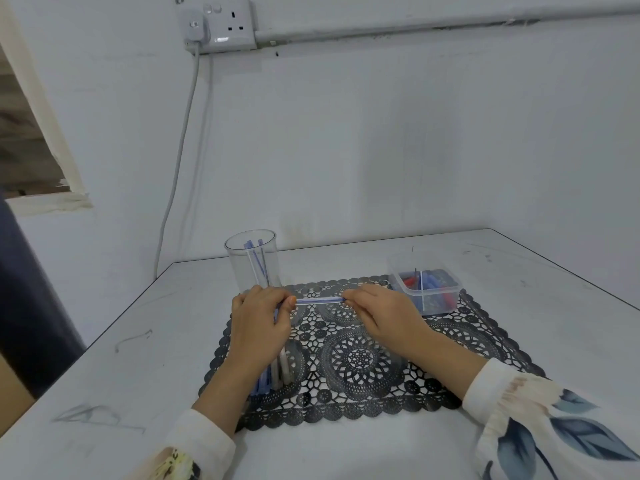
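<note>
A thin blue-and-white striped straw (pixel 320 300) stretches level between my two hands above a black lace placemat (pixel 360 362). My left hand (pixel 259 323) pinches its left end and my right hand (pixel 381 311) pinches its right end. Under my left forearm a bundle of several blue and grey straws (pixel 273 372) lies on the mat. Behind my left hand stands a clear tall cup (pixel 252 261) with a few straws upright inside.
A small clear plastic box (pixel 424 289) with red and blue pieces sits at the mat's far right corner. The white table (pixel 138 341) meets a wall at the back. A wall socket (pixel 221 24) with a cable hangs above.
</note>
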`<state>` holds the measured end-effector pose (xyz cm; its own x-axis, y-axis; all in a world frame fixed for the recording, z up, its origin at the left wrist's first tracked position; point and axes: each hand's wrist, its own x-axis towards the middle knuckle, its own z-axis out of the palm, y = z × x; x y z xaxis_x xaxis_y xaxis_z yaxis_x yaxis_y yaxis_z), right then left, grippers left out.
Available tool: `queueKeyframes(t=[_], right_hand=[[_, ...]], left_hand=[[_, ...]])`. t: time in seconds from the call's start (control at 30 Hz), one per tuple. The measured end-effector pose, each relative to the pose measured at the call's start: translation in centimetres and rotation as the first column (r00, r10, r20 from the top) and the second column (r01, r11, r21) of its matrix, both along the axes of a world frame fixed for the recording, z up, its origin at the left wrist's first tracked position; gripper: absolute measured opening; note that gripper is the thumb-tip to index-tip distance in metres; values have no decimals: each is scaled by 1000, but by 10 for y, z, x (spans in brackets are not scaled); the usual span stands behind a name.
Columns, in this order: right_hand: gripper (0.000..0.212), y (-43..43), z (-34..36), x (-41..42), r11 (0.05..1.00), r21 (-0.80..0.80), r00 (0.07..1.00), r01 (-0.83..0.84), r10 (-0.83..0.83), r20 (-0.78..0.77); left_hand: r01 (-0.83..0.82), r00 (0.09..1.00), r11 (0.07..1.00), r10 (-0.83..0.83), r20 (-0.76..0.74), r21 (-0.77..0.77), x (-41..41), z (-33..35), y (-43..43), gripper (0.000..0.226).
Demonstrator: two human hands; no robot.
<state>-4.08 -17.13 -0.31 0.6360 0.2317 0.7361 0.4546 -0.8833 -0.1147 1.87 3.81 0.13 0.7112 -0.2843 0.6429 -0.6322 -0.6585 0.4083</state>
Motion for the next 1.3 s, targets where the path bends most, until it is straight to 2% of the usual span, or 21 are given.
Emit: queueKeyframes(t=[0.13, 0.3, 0.47, 0.53, 0.7, 0.8, 0.87, 0.9, 0.97, 1.13, 1.3], right_hand=[[40, 0, 8, -4, 988, 42, 984, 148, -142, -108], [30, -8, 13, -3, 963, 197, 959, 182, -130, -254], [24, -15, 18, -1, 950, 200, 916, 241, -155, -370], [13, -15, 18, 0, 957, 186, 906, 222, -132, -402], [7, -10, 10, 2, 980, 117, 868, 162, -86, -488], [21, -7, 9, 8, 987, -40, 812, 153, -148, -565], [44, -6, 10, 8, 980, -146, 750, 139, -200, -630], [55, -6, 10, 7, 978, -170, 731, 117, -201, -652], [63, -8, 11, 5, 981, -181, 728, 65, -171, -664], [49, -9, 8, 3, 992, -120, 772, 23, -94, -629], [23, -12, 14, -3, 998, -51, 752, -21, -18, -658]], left_hand=[[-19, 1000, 1000, 18, 24, 15, 1, -1, 0, 21], [-62, 998, 998, 62, 17, 23, 2, 1, 2, 22], [-97, 995, 995, 97, -6, 5, 2, 2, 3, 18], [-105, 994, 994, 105, -10, 0, 1, 3, 3, 18], [-119, 993, 993, 119, -7, -3, 1, 4, 5, 18], [-127, 992, 992, 127, -14, 3, 2, 4, 5, 19], [-128, 992, 992, 128, -12, 4, 2, 4, 5, 19], [-129, 992, 992, 129, -11, 4, 2, 4, 5, 19], [-128, 992, 992, 128, -7, -2, 2, 4, 5, 19], [-132, 991, 991, 132, -7, -5, 2, 4, 5, 20], [-132, 991, 991, 132, 1, -19, 3, 3, 6, 19]])
